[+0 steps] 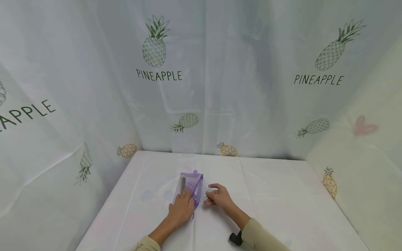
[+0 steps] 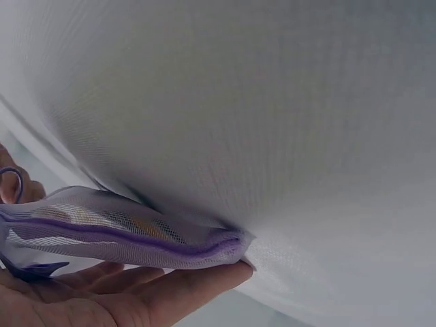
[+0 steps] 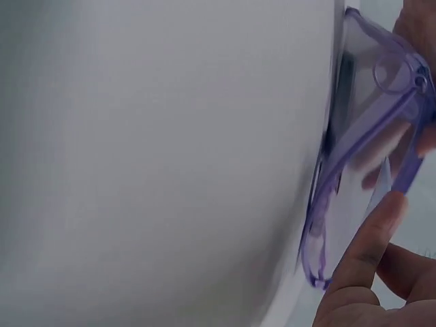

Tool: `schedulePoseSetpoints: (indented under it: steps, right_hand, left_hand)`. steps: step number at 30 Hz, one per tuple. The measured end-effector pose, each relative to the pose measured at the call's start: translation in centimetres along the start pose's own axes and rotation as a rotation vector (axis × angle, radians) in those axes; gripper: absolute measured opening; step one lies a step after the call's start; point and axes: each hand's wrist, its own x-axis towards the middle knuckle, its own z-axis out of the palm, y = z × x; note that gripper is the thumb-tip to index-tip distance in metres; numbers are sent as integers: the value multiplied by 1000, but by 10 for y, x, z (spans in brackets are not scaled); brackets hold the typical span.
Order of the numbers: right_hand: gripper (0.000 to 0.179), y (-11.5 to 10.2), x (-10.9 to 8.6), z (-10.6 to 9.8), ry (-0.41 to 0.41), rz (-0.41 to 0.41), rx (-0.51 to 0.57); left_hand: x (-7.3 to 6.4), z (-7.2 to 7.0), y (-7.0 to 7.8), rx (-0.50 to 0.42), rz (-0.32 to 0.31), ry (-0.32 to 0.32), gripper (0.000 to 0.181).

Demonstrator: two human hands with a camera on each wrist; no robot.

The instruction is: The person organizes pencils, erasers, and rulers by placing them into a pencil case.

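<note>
A purple mesh zip pouch (image 1: pixel 199 195) lies on the table, with slim pencil-like sticks (image 1: pixel 183 183) showing through its left side. My left hand (image 1: pixel 182 208) rests on the pouch's near part, fingers stretched out; in the left wrist view they lie along the purple zip edge (image 2: pixel 136 238). Just right of the pouch is my right hand (image 1: pixel 218 197), thumb and fingers bent together. In the right wrist view it pinches a clear, pointed plastic piece (image 3: pixel 383 178), like a set square, beside the pouch opening. Most of that piece is hidden or too transparent to make out.
A thin dark tip (image 1: pixel 193 217) pokes out beside the left hand. A black object (image 1: pixel 235 239) sits by the right sleeve. The white-covered table (image 1: pixel 276 195) meets pineapple-print curtains (image 1: pixel 251 87) at the back and sides.
</note>
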Motion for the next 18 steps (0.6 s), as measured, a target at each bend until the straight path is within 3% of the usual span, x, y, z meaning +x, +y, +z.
schedulePoseSetpoints:
  steps: [6, 11, 14, 18]
  right_hand:
    - [48, 4, 14, 20, -27, 6, 25]
    - [42, 6, 18, 32, -43, 3, 20]
    - [39, 7, 19, 37, -20, -40, -85]
    - [28, 7, 22, 42, 54, -177, -342]
  left_hand:
    - [2, -1, 0, -48, 15, 0, 48]
    - [2, 3, 1, -20, 24, -22, 49]
    - [2, 5, 2, 6, 28, -30, 50]
    - [3, 6, 3, 22, 37, -17, 49]
